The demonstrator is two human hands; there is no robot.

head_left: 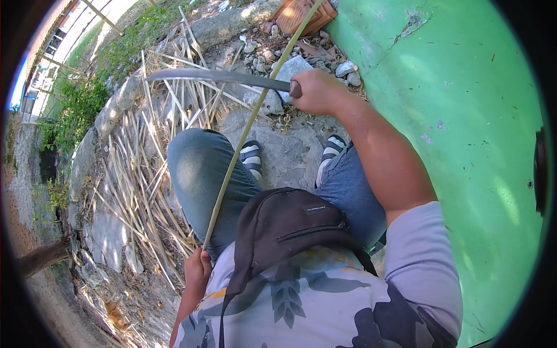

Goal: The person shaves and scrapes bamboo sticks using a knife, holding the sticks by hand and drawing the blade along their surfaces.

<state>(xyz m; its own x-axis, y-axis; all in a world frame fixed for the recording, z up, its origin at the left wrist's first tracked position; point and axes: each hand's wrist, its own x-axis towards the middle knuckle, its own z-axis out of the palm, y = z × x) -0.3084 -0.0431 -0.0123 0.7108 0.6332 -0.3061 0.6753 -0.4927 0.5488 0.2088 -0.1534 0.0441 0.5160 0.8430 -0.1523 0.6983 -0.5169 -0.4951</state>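
Note:
My right hand [318,93] is closed around the dark handle of a machete [214,76], whose long grey blade points left, ahead of my knees. The blade crosses a long, thin yellow-green strip [246,130] that looks like split bamboo or cane; whether they touch I cannot tell. Low at the left, beside my hip, my left hand [198,268] grips the strip's near end between thumb and fingers. From there the strip slants up past my left knee and runs out of view at the top.
Many pale, dry strips [139,174] lie scattered on the ground at the left. Grey stones and rubble [293,68] sit ahead of my feet, with an orange-brown hollow block [299,16] beyond. A green painted surface [464,116] spans the right side. Green plants [81,104] grow at the far left.

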